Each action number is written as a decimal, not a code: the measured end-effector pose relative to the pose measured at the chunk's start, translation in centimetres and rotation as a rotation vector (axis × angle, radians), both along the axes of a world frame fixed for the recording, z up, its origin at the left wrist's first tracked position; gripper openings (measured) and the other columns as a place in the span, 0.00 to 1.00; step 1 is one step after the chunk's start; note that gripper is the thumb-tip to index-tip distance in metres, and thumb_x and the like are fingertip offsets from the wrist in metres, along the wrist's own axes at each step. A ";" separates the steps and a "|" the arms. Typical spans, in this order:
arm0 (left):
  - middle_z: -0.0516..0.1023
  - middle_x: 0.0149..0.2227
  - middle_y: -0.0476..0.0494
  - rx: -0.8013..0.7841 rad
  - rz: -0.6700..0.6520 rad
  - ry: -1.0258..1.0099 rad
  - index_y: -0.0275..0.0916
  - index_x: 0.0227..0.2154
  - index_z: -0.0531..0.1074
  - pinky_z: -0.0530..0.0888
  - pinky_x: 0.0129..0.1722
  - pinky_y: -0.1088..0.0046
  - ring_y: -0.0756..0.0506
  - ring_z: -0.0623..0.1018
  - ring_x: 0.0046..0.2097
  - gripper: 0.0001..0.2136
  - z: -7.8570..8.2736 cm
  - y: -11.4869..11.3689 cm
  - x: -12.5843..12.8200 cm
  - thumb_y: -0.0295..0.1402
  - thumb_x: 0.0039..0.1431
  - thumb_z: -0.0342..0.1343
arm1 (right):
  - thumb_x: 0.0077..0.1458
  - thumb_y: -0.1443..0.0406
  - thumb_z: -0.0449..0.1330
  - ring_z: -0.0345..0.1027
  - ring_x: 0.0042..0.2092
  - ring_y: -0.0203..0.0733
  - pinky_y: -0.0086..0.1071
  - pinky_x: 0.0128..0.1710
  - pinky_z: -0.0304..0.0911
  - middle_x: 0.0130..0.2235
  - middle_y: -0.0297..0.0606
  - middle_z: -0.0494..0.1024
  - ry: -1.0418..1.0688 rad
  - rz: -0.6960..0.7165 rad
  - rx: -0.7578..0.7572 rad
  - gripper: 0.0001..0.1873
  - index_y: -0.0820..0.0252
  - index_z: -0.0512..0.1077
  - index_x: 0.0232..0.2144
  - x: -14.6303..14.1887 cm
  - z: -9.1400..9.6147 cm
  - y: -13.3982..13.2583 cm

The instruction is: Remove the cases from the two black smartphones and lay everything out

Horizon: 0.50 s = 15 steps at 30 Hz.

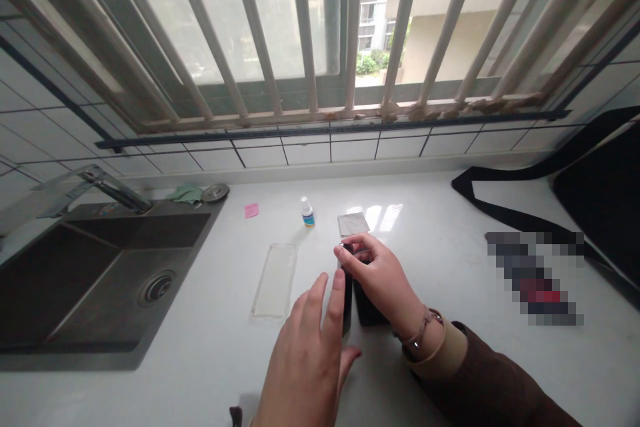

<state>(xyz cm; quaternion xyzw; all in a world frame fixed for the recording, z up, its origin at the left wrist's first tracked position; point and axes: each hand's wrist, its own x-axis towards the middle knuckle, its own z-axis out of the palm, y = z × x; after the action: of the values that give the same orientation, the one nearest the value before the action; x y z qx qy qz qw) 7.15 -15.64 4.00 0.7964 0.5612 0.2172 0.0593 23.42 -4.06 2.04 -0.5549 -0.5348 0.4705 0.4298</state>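
Black slab (347, 300), edge in right hand's (377, 271) pinch (left (303, 350) spread, hold unclear), sink (95, 360) apart

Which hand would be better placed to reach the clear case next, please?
Probably the left hand: it is nearer the clear case. The right hand is farther off, its fingertips at the far end of a dark device.

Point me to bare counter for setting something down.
Bare counter: left, between the sink and clear case; right, between the right hand and black strap. Crowded: the middle, where the left hand, thin dark item, black slab and grey square bunch around the right hand. Bottle and pink slip sit beyond the case.
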 end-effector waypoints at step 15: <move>0.79 0.65 0.33 -0.401 0.112 -0.241 0.44 0.78 0.51 0.81 0.59 0.58 0.33 0.81 0.63 0.46 -2.6 2.0 -2.2 0.27 0.61 0.68 | 0.73 0.53 0.59 0.76 0.46 0.47 0.44 0.55 0.73 0.53 0.47 0.77 -0.377 0.139 0.279 0.22 0.61 0.78 0.57 -0.1 -0.4 -0.2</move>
<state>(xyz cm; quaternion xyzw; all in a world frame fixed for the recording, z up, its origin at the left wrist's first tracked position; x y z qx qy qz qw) 4.93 -13.68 1.37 0.7047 0.6254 0.1977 0.2707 23.32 -4.22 1.62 -0.5299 -0.7022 0.3088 0.3616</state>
